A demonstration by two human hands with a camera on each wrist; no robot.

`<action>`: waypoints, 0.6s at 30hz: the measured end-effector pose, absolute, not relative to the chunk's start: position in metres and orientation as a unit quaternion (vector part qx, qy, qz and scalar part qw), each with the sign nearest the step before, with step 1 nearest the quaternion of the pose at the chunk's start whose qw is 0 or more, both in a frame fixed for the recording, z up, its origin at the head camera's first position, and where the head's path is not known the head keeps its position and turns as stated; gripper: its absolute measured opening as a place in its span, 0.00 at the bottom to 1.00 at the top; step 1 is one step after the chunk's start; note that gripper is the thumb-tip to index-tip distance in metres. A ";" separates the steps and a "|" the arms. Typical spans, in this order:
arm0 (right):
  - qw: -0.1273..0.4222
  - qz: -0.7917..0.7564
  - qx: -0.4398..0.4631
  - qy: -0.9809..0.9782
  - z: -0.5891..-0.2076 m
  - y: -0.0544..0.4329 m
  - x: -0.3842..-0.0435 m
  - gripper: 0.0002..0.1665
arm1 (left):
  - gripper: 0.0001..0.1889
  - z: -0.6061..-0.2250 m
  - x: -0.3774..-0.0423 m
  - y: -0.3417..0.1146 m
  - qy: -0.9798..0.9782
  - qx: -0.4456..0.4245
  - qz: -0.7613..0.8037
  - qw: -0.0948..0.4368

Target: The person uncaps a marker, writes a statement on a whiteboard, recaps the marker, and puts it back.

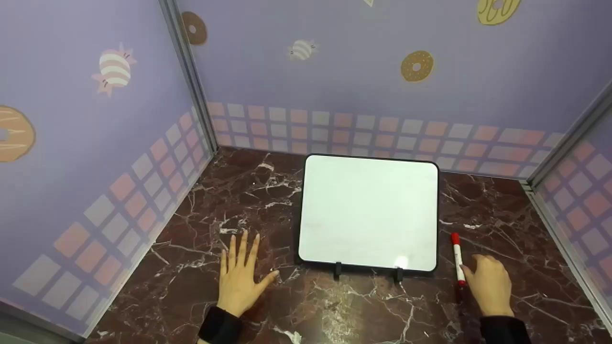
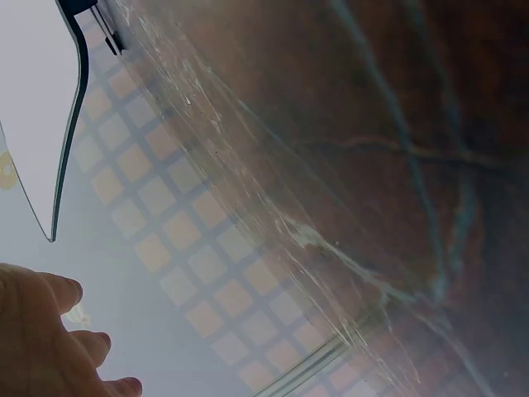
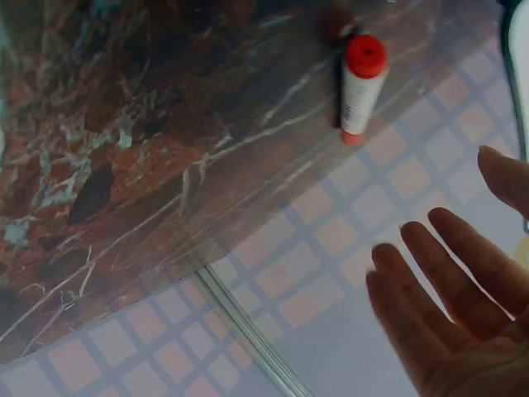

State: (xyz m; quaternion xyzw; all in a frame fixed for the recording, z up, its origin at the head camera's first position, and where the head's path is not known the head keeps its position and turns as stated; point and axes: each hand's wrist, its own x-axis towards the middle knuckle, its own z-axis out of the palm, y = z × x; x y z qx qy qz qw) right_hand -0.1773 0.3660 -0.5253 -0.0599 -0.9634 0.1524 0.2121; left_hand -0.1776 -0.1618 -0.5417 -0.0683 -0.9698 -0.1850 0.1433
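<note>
The place is a small booth, a walled-off work nook: a back panel (image 1: 354,91), a left panel (image 1: 62,177) and a right panel (image 1: 593,177) close in a dark red, white-veined, marble-look tabletop (image 1: 267,191). Grey, metal-looking strips (image 1: 189,67) run along the corners. The lilac panels carry printed doughnuts (image 1: 425,67) and wrapped sweets (image 1: 114,69) above a pink-and-pale checked border (image 1: 299,130), a playful, café-like decoration. A whiteboard (image 1: 368,212) and a red-capped marker (image 1: 457,258) lend it a desk's look. Whether home, shop or lab surrounds it cannot be told.
</note>
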 end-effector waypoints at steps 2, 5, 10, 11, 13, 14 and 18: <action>0.183 0.157 -0.065 -0.968 -0.528 0.366 -0.184 0.19 | 0.49 -0.542 -0.178 -0.162 -0.970 -0.069 -0.186 0.141; 0.131 0.162 -0.071 -0.975 -0.531 0.367 -0.192 0.17 | 0.49 -0.542 -0.177 -0.162 -0.969 -0.072 -0.185 0.145; 0.092 0.171 -0.086 -0.977 -0.538 0.369 -0.201 0.14 | 0.49 -0.544 -0.175 -0.163 -0.966 -0.072 -0.191 0.161; 0.089 0.171 -0.089 -0.977 -0.540 0.370 -0.202 0.14 | 0.49 -0.545 -0.174 -0.163 -0.965 -0.071 -0.193 0.163; 0.083 0.172 -0.097 -0.977 -0.542 0.370 -0.202 0.14 | 0.49 -0.545 -0.173 -0.164 -0.966 -0.068 -0.193 0.161; 0.083 0.172 -0.100 -0.976 -0.543 0.370 -0.203 0.14 | 0.50 -0.545 -0.173 -0.164 -0.966 -0.066 -0.194 0.158; 0.090 0.176 -0.109 -0.974 -0.547 0.370 -0.204 0.14 | 0.50 -0.543 -0.172 -0.164 -0.969 -0.063 -0.193 0.142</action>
